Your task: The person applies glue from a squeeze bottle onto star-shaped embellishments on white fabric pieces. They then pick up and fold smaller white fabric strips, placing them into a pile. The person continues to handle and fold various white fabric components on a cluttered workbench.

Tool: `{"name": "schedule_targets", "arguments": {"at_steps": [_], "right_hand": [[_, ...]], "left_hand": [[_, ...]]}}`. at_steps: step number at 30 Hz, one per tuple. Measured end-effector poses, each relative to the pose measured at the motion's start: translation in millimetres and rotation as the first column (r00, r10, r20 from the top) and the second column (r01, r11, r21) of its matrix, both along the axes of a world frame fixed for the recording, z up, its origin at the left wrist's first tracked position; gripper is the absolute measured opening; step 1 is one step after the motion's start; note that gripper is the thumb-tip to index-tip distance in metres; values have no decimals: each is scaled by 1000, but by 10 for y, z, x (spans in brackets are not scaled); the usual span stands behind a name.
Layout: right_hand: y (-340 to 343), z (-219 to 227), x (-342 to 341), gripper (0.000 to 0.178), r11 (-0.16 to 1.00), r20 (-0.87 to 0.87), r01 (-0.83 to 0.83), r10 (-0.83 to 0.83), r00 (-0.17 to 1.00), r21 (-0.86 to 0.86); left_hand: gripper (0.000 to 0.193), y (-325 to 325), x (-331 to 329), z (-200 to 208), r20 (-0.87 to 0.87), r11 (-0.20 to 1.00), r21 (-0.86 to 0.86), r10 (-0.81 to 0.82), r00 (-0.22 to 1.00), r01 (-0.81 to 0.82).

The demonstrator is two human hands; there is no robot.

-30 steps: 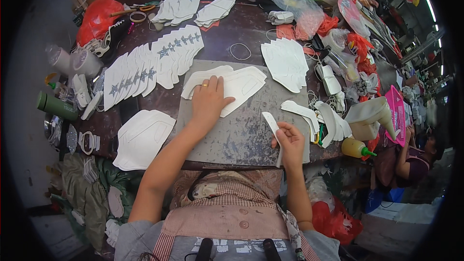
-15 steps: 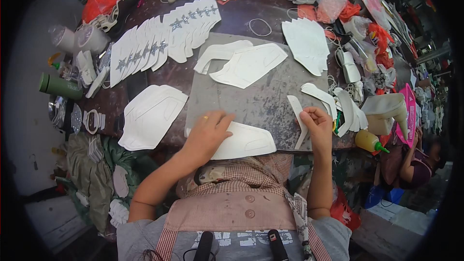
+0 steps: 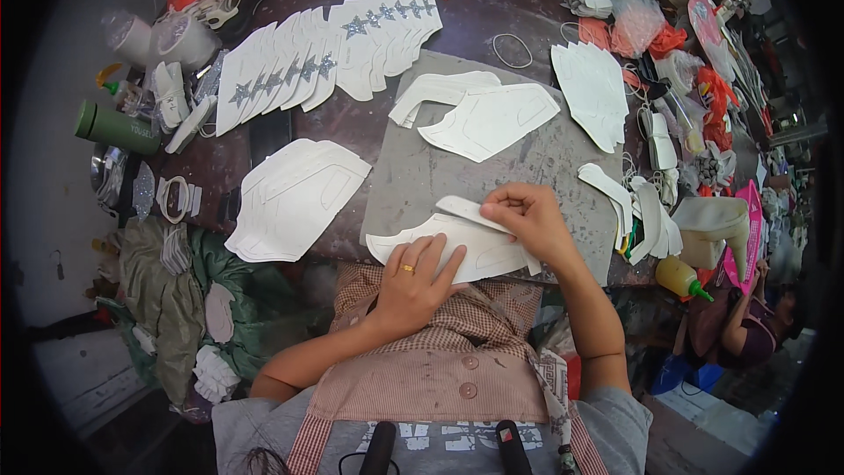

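A flat white shoe-upper piece (image 3: 482, 252) with a faint drawn outline lies at the near edge of the grey board (image 3: 563, 158). My left hand (image 3: 418, 288) rests on it, fingers stretched out and thumb apart. Above the same piece, my right hand (image 3: 534, 220) pinches a narrow, bent white strip (image 3: 459, 208) between thumb and fingers. The strip slants along the upper edge of the piece; part of it is hidden under my right hand. Whether it touches the piece all along, I cannot tell.
White upper pieces (image 3: 492, 123) lie farther up the board, with a stack (image 3: 299, 198) to the left. Star-decorated pieces (image 3: 290, 70) fan out behind. Bent strips (image 3: 607, 193), a yellow glue bottle (image 3: 675, 273) and a white tub (image 3: 703, 220) stand right. A person (image 3: 747, 325) sits far right.
My right hand has carried the bent strip leftward from the board's right side onto the upper piece. The left hand has shifted lower on that piece. The whole view has shifted slightly.
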State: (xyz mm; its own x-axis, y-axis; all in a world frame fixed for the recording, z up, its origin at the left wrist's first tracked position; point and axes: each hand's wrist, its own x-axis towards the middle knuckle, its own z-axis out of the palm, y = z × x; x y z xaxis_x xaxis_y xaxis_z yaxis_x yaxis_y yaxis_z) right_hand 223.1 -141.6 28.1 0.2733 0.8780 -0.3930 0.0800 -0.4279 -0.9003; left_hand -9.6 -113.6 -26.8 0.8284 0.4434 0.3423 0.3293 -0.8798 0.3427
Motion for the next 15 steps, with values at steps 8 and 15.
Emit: {"name": "schedule_targets", "arguments": {"at_steps": [8,15], "right_hand": [[1,-155,3,16,997,89,-65,68,994,-39],[16,-96,-24,18,993,104,-57,68,992,-103]], "left_hand": [[64,7,-15,35,-86,999,-32,-34,996,31],[67,24,7,28,-119,999,-3,-34,992,34]]}}
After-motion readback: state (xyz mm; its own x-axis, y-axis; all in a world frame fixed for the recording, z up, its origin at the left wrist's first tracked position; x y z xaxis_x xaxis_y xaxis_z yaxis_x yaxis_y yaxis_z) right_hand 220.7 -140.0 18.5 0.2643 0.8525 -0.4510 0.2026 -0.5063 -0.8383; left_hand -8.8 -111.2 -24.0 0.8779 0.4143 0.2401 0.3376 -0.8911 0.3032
